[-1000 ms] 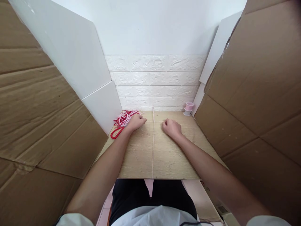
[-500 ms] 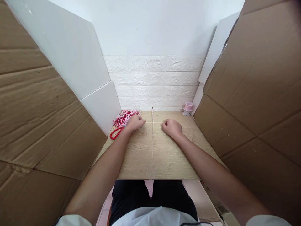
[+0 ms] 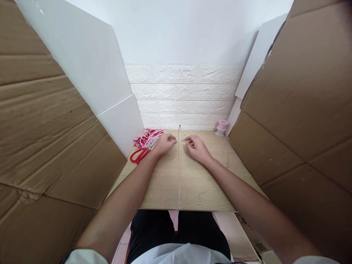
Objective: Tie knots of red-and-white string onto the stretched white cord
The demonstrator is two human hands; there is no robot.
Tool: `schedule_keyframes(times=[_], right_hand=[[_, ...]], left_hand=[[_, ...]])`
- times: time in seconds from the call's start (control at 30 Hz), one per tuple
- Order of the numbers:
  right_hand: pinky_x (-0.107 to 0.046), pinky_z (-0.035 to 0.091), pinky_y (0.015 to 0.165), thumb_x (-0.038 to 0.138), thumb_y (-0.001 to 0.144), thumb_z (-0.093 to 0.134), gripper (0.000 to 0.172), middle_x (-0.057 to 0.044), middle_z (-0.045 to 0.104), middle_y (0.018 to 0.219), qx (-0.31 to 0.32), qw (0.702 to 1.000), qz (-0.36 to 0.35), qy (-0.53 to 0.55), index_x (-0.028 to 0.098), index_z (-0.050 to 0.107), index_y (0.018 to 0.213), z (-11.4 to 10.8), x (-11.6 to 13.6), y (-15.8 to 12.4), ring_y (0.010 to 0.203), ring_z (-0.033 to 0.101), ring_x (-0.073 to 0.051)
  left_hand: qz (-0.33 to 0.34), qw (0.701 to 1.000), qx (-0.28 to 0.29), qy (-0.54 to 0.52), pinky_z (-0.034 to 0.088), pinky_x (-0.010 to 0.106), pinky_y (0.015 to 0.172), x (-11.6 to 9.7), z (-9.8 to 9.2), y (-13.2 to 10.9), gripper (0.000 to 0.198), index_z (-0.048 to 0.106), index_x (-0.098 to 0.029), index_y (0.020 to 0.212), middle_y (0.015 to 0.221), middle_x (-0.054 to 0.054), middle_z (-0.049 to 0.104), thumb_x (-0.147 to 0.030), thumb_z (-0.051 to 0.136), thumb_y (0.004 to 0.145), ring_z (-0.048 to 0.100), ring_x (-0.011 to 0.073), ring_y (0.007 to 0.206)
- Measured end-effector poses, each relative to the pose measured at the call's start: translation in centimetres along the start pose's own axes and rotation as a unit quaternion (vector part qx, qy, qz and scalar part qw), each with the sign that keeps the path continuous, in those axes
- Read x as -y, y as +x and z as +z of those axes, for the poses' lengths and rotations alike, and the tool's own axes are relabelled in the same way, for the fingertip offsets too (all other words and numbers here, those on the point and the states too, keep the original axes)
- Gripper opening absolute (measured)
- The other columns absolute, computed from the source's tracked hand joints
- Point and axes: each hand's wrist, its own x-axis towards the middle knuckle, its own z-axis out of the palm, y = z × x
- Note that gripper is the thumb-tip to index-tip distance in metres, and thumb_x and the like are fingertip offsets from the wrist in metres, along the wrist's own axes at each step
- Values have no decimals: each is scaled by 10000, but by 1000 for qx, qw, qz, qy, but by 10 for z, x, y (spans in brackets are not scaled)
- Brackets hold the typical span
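The cord (image 3: 179,176) runs lengthwise between the hands, from the wall (image 3: 162,119) toward the person, across the table (image 3: 205,190). Left hand (image 3: 165,143) looks slightly nearer; right hand (image 3: 198,148) sits opposite. Fingers curl loosely; whether they grip anything, I can't tell.

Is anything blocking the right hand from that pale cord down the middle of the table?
Nothing visible: the right hand is just right of the cord; the red-handled scissors lie on the cord's other side.
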Motion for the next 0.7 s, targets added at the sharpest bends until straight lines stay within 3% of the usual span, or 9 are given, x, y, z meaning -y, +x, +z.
schedule_keyframes(times=[0.07, 0.17, 0.47, 0.7], right_hand=[[-265, 401, 970, 182, 897, 462, 308, -78, 618, 1201, 38, 997, -47, 40, 165, 586, 1179, 4, 2, -2, 1077, 557, -167], [-257, 410, 970, 191, 889, 505, 352, -75, 645, 1199, 64, 994, -62, 58, 158, 578, 1232, 8, 2, -4, 1076, 579, -160], [-335, 433, 1005, 202, 867, 576, 396, -110, 652, 1239, 80, 993, -54, 64, 156, 592, 1259, 14, -9, -1, 1110, 604, -204], [-377, 433, 1021, 213, 868, 576, 394, -126, 649, 1231, 76, 992, -75, 63, 147, 597, 1256, 20, -15, 1, 1116, 602, -221]], left_hand=[[3, 1000, 9, -26, 468, 276, 758, -1, 3, 0, 274, 722, -133, 869, 879, 69, 729, -339, 592, 743, 638, 185, 822], [0, 999, 27, -35, 457, 275, 726, -4, 5, -2, 266, 727, -127, 805, 818, 65, 730, -353, 605, 735, 630, 186, 787], [6, 999, 23, -23, 370, 271, 643, -11, 3, -4, 305, 687, -143, 664, 650, 3, 650, -397, 574, 791, 542, 144, 666], [10, 1000, -19, -22, 361, 269, 627, -5, 7, -1, 317, 626, -154, 601, 581, -18, 591, -383, 553, 807, 512, 133, 621]])
